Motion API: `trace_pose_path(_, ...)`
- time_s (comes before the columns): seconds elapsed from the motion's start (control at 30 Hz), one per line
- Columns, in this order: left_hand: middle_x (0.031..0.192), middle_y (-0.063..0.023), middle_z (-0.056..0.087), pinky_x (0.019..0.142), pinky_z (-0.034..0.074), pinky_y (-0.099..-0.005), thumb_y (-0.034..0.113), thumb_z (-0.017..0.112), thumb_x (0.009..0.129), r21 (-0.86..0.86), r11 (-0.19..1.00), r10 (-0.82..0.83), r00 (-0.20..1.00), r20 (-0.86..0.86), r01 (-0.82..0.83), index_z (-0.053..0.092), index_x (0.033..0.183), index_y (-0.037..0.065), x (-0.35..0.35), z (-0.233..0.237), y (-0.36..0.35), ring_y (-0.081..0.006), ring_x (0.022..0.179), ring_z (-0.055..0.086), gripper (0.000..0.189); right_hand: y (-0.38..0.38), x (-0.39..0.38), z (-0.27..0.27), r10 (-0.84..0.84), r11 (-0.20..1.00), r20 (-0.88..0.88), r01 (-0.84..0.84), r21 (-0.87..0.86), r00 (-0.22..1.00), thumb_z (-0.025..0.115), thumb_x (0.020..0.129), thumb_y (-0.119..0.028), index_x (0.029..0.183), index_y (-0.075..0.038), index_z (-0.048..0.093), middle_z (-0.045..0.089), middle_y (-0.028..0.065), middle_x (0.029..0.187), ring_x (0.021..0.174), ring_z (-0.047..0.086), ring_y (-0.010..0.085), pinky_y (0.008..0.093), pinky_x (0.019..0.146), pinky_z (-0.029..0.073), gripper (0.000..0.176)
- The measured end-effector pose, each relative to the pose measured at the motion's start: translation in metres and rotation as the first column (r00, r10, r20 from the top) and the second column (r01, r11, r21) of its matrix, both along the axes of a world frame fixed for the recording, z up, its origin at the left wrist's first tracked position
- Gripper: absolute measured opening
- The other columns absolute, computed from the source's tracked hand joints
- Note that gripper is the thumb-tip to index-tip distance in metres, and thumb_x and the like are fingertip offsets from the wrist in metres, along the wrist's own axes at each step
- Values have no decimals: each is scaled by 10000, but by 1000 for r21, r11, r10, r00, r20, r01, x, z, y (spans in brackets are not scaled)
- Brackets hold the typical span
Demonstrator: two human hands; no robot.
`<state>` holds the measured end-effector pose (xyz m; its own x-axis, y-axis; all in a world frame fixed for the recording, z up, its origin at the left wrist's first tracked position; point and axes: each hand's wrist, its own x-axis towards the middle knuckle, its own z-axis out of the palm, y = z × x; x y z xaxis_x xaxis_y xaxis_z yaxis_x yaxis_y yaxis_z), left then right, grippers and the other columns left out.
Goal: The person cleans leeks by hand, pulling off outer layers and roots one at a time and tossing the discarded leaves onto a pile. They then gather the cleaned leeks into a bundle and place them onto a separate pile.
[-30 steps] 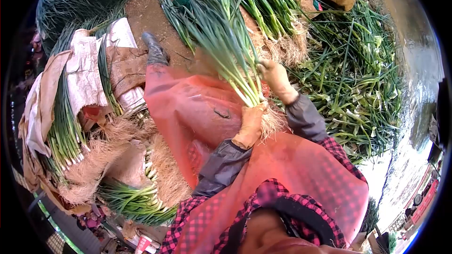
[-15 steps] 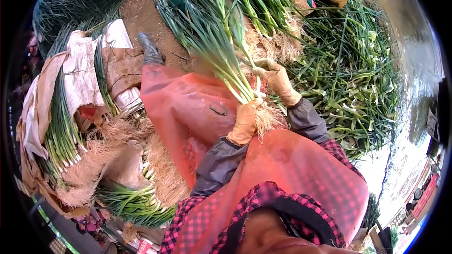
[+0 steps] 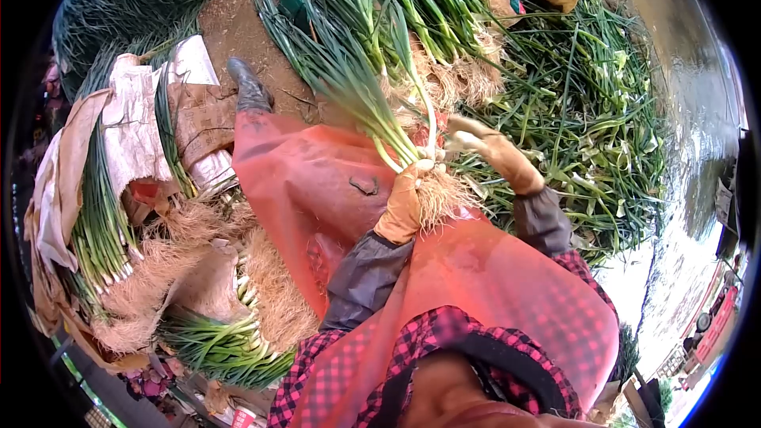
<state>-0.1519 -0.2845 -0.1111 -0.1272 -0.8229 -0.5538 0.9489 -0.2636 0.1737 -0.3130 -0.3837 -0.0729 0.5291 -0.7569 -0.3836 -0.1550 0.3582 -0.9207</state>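
My gloved left hand (image 3: 402, 204) is closed round the white lower stalks of a bunch of green onions (image 3: 390, 131), just above their roots. The pale, stringy roots (image 3: 440, 200) spill out beside the hand over my red apron, and the long green leaves point up and away. One stalk (image 3: 430, 115) stands a little apart on the right side of the bunch. My gloved right hand (image 3: 499, 154) is off the bunch, to its right. Its fingers are stretched out and partly smeared by motion, with nothing visible in them.
Green onions with roots (image 3: 444, 24) lie on the ground ahead. A heap of loose leaves (image 3: 583, 119) spreads on the right. On the left are bundled onions (image 3: 103, 214) partly wrapped in sacking (image 3: 135, 127). A boot (image 3: 250, 85) rests on the soil.
My right hand has moved away from the stalks to the right, and its fingers have straightened. The left hand keeps its hold near the roots.
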Motion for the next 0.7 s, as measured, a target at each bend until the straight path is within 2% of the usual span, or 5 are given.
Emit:
trace_pose_path(0.27, 816, -75, 579, 615, 506, -263, 79, 484, 862, 72, 975, -222, 950, 218, 212, 554, 970, -35, 6, 7, 11, -157, 668, 582, 172, 13, 36, 7, -55, 972, -37, 62, 227, 998, 618, 844, -88, 919, 6, 634, 647, 34, 796, 696, 557, 71, 230, 613, 458, 121)
trace_pose_path(0.4, 818, -86, 577, 620, 508, -296, 64, 476, 857, 192, 966, -172, 985, -19, 172, 554, 991, -42, 7, 11, 0, -171, 682, 579, 188, 31, 22, -9, -42, 833, -204, -79, -548, 978, 604, 815, -6, 883, 22, 619, 593, 55, 773, 716, 574, 139, 265, 628, 472, 75)
trace_pose_path(0.47, 810, -98, 581, 593, 514, -311, 52, 463, 849, 183, 969, -158, 985, -75, 169, 528, 1040, -27, 11, 8, -1, -175, 634, 565, 217, 36, 12, -27, -330, 915, 291, 230, 330, 898, 588, 818, 3, 869, -9, 617, 600, 64, 818, 741, 572, 152, 265, 667, 470, 60)
trace_pose_path(0.6, 1051, -111, 531, 636, 492, -288, -11, 538, 759, -151, 988, 35, 998, 61, -25, 425, 1240, 55, 32, 92, -7, -168, 786, 546, 498, 1, -27, -69, -536, 457, -549, -326, -828, 641, 618, 770, 0, 1142, -62, 541, 546, 141, 1091, 941, 572, 197, 286, 816, 460, 385)
trace_pose_path(0.7, 1034, -103, 537, 655, 465, -270, 18, 573, 741, -224, 971, -13, 949, 314, 88, 437, 1204, 25, 45, 116, -7, -156, 814, 542, 483, -8, 12, -16, -217, 943, -123, 175, -282, 968, 638, 811, -85, 1239, -80, 496, 522, 101, 1163, 1013, 543, 190, 307, 884, 429, 451)
